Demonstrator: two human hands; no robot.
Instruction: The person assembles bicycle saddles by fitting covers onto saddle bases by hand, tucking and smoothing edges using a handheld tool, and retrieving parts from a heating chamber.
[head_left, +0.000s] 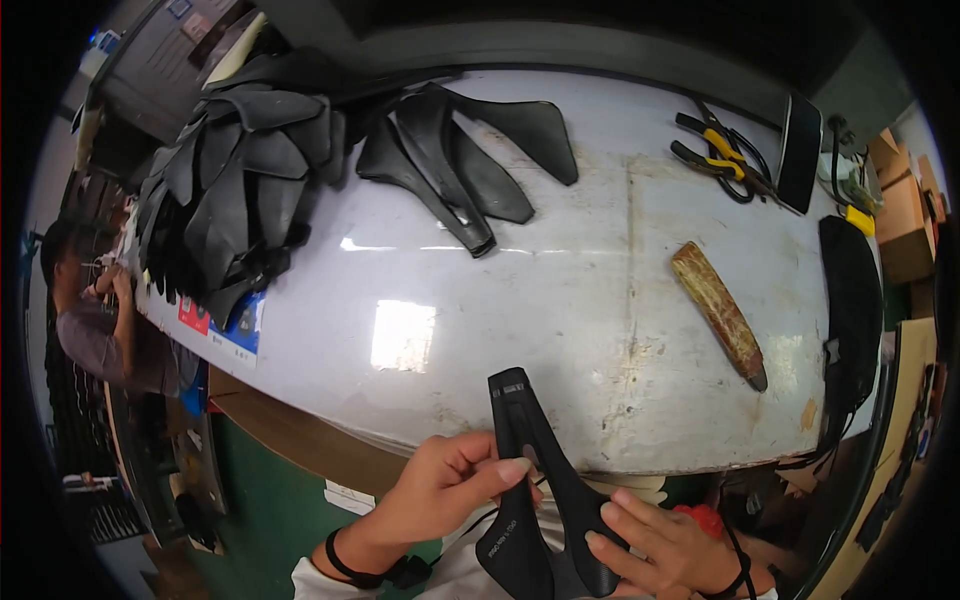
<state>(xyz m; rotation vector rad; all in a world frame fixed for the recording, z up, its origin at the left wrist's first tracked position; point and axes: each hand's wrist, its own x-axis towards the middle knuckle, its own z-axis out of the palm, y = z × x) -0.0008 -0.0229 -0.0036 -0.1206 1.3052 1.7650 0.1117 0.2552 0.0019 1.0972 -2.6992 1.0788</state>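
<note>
A black bicycle saddle (515, 545) with a central cutout lies between my hands at the table's near edge, its narrow nose pointing away from me. My left hand (435, 495) is closed on the saddle's left side, with the thumb on top by the cutout and the other fingers curled beneath. The fingers of my right hand (665, 545) lie over its right wing, holding it by the outer edge. The rear end of the saddle is cut off by the picture's lower edge.
A pile of black saddle pieces (235, 160) covers the table's far left, with several loose ones (430, 150) beside it. At right are a worn, brownish flat tool (715, 310), yellow-handled pliers (725, 160) and a black pouch (850, 310). Another person (105, 320) works at far left.
</note>
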